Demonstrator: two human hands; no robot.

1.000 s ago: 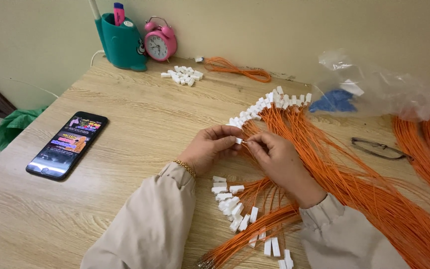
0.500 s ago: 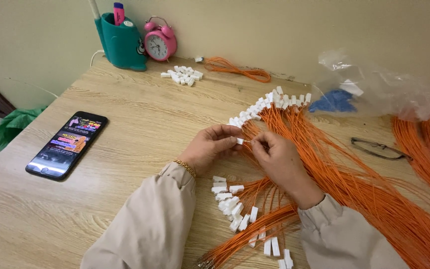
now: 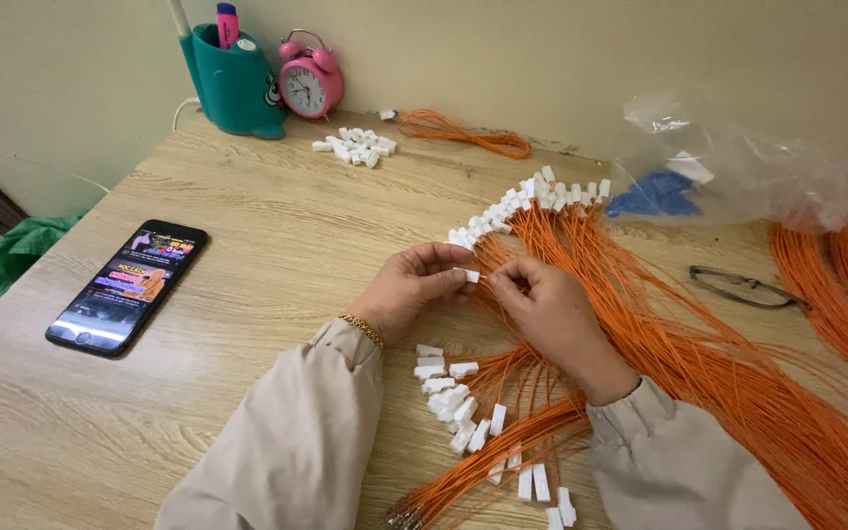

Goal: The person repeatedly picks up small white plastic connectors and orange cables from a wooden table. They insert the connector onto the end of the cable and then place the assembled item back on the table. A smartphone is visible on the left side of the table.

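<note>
Smartphone, screen lit, flat on wooden table at left, well apart from the rest. Teal pen holder at back edge vs. wall, w/ pink highlighter sticking up in it. Pink twin-bell alarm clock just beside holder, on its right. Clear plastic bag, crumpled, back right; blue item inside, can't tell what. Eyeglasses lying flat in front of bag. Green cloth off table's left edge, lower down.
</note>
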